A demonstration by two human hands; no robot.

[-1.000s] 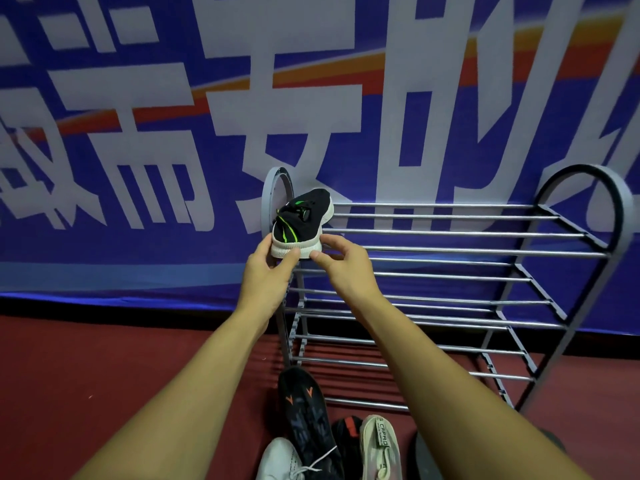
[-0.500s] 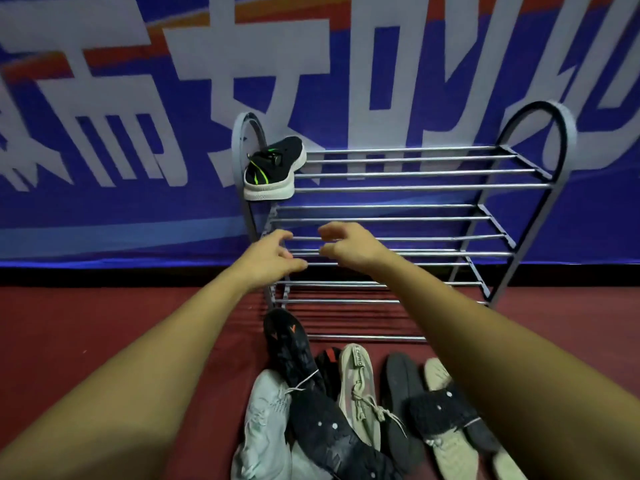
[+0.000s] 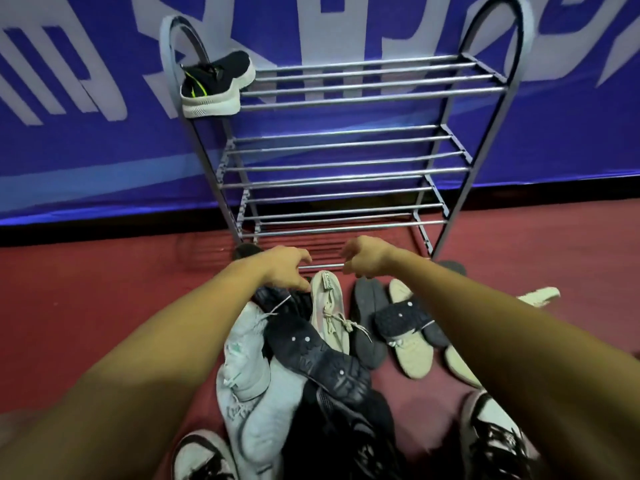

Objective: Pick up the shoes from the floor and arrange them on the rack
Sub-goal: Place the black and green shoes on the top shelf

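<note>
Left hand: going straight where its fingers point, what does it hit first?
Likely the heel of the beige lace-up shoe, just past the left hand; the black shoe beneath it could touch first, depth unclear.

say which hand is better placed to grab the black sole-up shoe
Left, probably: left hand is right at the black sole-up shoe; right hand is farther off, past the beige shoe.

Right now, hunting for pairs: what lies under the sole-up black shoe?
A pale mint sneaker and another dark shoe show partly beneath the sole-up black shoe; anything deeper is covered.
</note>
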